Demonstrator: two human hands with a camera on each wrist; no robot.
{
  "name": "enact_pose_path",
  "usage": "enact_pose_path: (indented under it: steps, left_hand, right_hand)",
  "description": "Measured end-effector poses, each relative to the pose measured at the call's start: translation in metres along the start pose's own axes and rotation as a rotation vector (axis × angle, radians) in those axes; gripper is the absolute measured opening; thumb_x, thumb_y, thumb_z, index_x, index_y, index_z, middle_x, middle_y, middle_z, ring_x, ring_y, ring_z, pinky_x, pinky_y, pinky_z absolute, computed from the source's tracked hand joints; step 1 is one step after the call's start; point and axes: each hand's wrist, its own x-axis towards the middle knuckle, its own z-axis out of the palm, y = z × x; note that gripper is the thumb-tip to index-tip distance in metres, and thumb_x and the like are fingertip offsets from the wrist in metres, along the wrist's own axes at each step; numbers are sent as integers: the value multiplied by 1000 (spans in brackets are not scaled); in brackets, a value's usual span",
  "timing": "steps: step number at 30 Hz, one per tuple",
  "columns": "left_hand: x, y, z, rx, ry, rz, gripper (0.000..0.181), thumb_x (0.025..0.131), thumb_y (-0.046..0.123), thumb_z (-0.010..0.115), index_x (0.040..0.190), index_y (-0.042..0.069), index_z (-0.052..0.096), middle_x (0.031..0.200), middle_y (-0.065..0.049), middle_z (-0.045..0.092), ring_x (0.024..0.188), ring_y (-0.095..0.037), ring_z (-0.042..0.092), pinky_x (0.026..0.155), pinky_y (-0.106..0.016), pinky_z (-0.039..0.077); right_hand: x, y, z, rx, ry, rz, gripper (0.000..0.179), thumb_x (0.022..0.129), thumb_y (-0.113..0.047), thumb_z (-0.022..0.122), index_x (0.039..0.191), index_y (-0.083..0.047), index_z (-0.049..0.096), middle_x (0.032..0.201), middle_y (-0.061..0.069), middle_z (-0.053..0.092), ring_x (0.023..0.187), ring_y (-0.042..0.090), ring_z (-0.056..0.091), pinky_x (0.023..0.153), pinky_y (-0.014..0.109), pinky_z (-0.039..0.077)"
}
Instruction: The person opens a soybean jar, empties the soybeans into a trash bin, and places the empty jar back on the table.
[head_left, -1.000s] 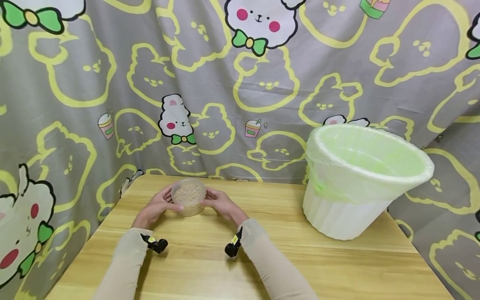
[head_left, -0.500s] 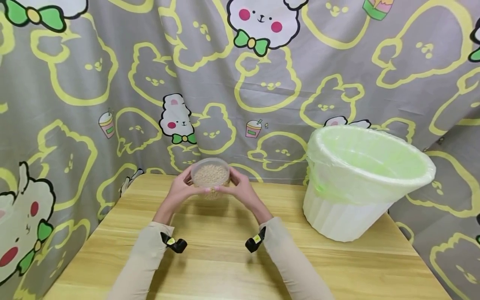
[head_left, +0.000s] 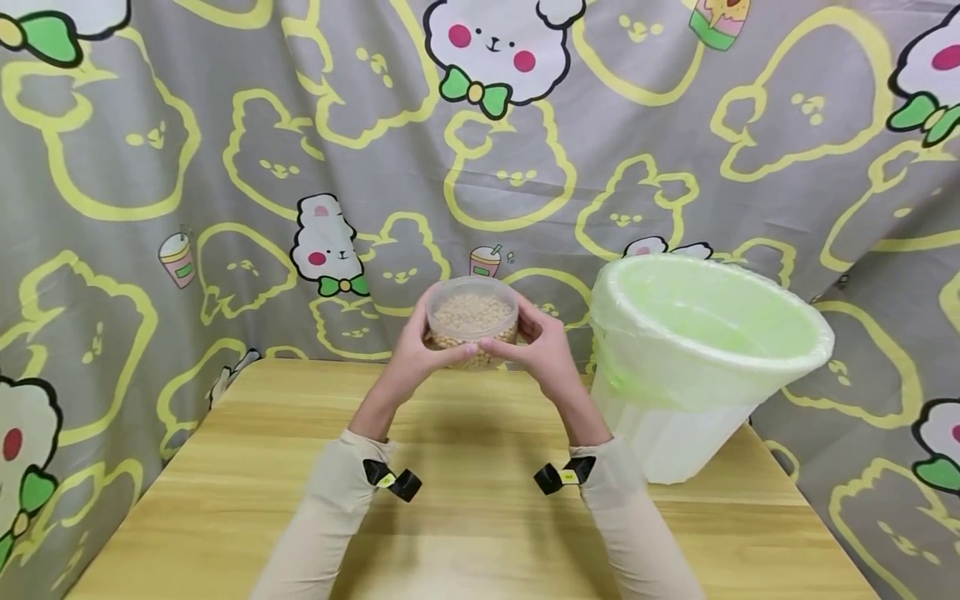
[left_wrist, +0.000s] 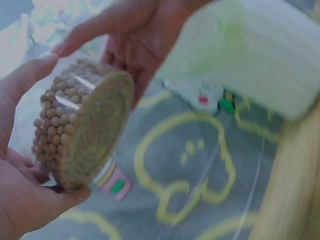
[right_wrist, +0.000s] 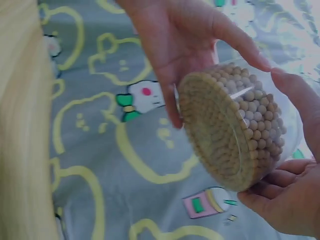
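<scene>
A clear round plastic tub (head_left: 474,312) of small beige balls is held up above the table's far part. My left hand (head_left: 417,346) grips its left side, thumb across the front. From the other side my right hand (head_left: 543,343) grips it, and the two thumbs nearly meet at the front. In the left wrist view the balls (left_wrist: 60,117) show through the wall, and the tub's round base is turned to the camera. The right wrist view shows the tub (right_wrist: 235,125) between both hands, its base off the table.
A white bin (head_left: 660,433) with a pale green liner over its rim stands on the table to the right, close to my right forearm. The wooden table (head_left: 225,500) ends at a patterned grey curtain (head_left: 405,183) behind and at the sides.
Both hands have carried the tub right and upward from the table's far left to above its back middle. The head view has turned slightly right; the bin has stayed in place.
</scene>
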Motion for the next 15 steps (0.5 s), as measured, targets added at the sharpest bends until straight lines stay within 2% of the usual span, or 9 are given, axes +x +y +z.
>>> enact_pose_path:
  steps: [3, 5, 11, 15]
  left_hand:
    - [1, 3, 12, -56, -47, -63, 121, 79, 16, 88, 164, 33, 4, 166, -2, 20, 142, -25, 37, 113, -48, 42]
    - [2, 3, 18, -50, -45, -72, 125, 76, 15, 90, 164, 33, 3, 166, -1, 19, 143, -25, 35, 114, -48, 40]
    - [6, -8, 32, -31, -14, -49, 123, 68, 6, 94, 163, 25, 19, 155, -7, 38, 136, -27, 44, 109, -47, 45]
    - [8, -21, 40, -42, -12, -48, 121, 66, 3, 94, 162, 24, 23, 153, -6, 40, 136, -26, 44, 108, -46, 46]
  right_hand:
    - [-9, -2, -9, 21, 9, 33, 80, 81, -11, 87, 152, -16, 50, 151, 6, 56, 132, 23, 59, 110, 32, 49]
    - [-13, -1, -13, 31, 16, 38, 81, 80, -9, 87, 152, -17, 50, 150, 6, 57, 133, 22, 58, 111, 32, 47]
    - [-24, 4, -27, -7, 30, 30, 84, 78, -10, 89, 152, -20, 50, 151, 2, 56, 141, 16, 51, 119, 39, 39]
    - [-27, 11, -37, -28, -5, 35, 82, 79, -8, 87, 152, -17, 50, 152, 3, 55, 141, 19, 52, 120, 40, 39]
